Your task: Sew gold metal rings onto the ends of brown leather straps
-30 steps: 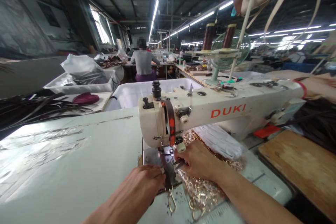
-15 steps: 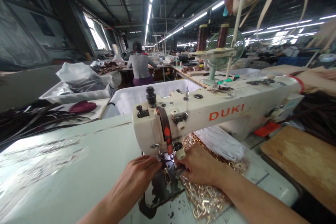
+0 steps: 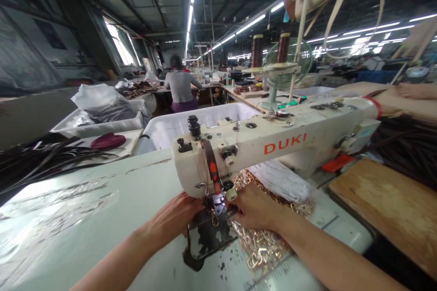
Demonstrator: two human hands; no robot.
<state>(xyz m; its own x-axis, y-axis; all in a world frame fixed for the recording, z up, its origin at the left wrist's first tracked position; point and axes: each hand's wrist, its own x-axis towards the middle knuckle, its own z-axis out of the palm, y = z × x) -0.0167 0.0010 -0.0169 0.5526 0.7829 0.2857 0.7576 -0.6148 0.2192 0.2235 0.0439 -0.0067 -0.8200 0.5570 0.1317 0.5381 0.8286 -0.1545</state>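
Rests left hand (image 3: 180,211) beside sewing machine (image 3: 191,170) with fingers pressed together, cannot tell on what, perhaps steadying gold clasp (image 3: 214,219) near far edge of metal plate (image 3: 218,235); curls fingers of right hand (image 3: 256,205) around dark object (image 3: 232,211), probably for control.

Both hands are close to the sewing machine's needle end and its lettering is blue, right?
No: the lettering is orange-red, as the head view shows. The left hand and right hand are indeed close to the needle end of the sewing machine.
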